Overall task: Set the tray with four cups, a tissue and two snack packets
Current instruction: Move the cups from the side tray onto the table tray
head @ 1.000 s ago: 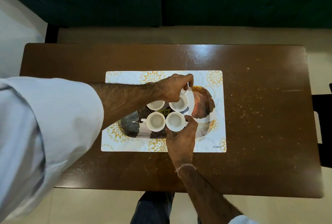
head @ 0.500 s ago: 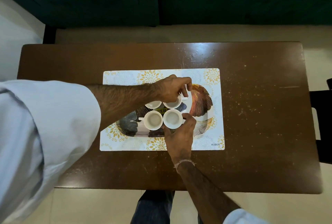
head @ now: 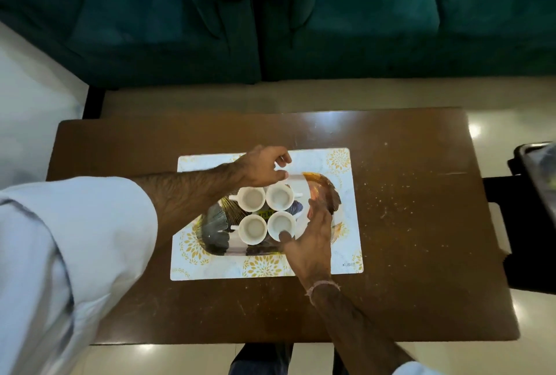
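Four white cups stand in a two-by-two block on a shiny leaf-patterned tray [head: 326, 194]: back left [head: 250, 198], back right [head: 279, 195], near left [head: 253, 228], near right [head: 281, 224]. My left hand [head: 261, 168] hovers just behind the back cups with loosely curled fingers, its thumb tip near the tray's back rim, and I see nothing in it. My right hand [head: 313, 236] lies at the tray's near right. Its thumb touches the near right cup's rim and its fingers stretch past the cup. I see no tissue or snack packets on the tray.
The tray sits on a white and gold placemat [head: 346, 164] on a brown wooden table [head: 421, 239]. A dark tray-like object [head: 535, 170] on a black stand juts in at the right edge. A green sofa [head: 331, 13] stands beyond the table.
My left hand has lifted off the back right cup and moved back. My right hand's fingers have loosened from the near right cup and straightened. The view has tilted up.
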Motion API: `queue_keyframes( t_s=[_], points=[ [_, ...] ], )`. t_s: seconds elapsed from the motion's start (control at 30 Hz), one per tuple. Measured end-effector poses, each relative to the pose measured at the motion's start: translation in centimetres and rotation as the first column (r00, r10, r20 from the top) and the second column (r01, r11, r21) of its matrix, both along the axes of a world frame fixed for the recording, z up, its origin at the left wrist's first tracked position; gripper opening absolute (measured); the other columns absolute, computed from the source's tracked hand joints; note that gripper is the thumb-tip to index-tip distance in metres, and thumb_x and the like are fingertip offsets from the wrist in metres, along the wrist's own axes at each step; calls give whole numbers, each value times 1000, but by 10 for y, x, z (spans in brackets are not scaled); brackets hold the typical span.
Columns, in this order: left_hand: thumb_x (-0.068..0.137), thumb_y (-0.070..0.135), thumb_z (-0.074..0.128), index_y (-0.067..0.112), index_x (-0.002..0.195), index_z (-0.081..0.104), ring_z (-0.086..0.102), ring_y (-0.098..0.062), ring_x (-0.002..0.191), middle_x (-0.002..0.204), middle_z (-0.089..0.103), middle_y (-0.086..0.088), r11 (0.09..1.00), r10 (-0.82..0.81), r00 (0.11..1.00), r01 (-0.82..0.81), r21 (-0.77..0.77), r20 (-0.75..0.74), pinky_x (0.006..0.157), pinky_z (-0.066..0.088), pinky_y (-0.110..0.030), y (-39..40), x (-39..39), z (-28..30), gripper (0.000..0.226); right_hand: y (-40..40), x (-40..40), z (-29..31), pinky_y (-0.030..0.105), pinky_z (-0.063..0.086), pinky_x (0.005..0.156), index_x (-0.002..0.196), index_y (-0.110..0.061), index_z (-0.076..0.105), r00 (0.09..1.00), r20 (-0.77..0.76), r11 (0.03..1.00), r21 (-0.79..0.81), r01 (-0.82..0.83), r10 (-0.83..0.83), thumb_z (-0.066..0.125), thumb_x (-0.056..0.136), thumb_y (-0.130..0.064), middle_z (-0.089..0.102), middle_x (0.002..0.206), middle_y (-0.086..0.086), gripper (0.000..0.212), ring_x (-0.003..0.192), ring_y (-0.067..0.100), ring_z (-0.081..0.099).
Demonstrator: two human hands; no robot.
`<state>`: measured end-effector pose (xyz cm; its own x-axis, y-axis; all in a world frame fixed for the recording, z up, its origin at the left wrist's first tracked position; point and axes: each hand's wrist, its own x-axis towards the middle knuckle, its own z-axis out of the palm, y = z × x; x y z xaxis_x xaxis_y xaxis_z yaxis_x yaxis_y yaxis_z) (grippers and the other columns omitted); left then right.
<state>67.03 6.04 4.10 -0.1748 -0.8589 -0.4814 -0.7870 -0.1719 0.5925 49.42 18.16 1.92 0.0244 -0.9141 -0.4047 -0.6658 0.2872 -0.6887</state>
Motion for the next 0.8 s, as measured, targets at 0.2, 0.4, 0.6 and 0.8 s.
queue_keyframes(
  t_s=[0.2,0.4,0.6,0.8],
  points=[
    [93,28,64,15,129,59,61,-16,115,128,65,0,999,7,999,-6,-32,41,86,44,-24,-11,-18,64,39,-40,-25,56,45,29,119,149,-26,27,998,-11,996,-67,-59,58,57,86,-58,29,158,2,77,145,26,31],
    [90,26,67,20,125,62,64,-17,111,125,67,2,995,67,998,-66,-71,15,91,52,-29,-30,-66,137,36,-72,-82,126,42,37,113,150,-26,30,998,22,996,-70,-53,54,49,85,-67,34,155,1,79,140,24,37],
    [87,30,68,29,127,58,57,-16,119,129,61,5,983,42,999,-37,-178,23,98,47,-31,-50,-132,204,41,-95,-165,191,40,25,119,155,-29,15,998,-52,995,-97,-37,32,42,88,-70,16,164,0,83,149,22,22],
    [91,40,62,26,153,30,31,-19,143,157,33,0,927,-93,991,120,-356,93,116,29,-36,-88,-241,269,71,-135,-263,257,40,20,120,155,-34,12,993,-106,970,-241,23,-50,42,92,-64,10,165,-5,76,150,19,17]
  ],
)
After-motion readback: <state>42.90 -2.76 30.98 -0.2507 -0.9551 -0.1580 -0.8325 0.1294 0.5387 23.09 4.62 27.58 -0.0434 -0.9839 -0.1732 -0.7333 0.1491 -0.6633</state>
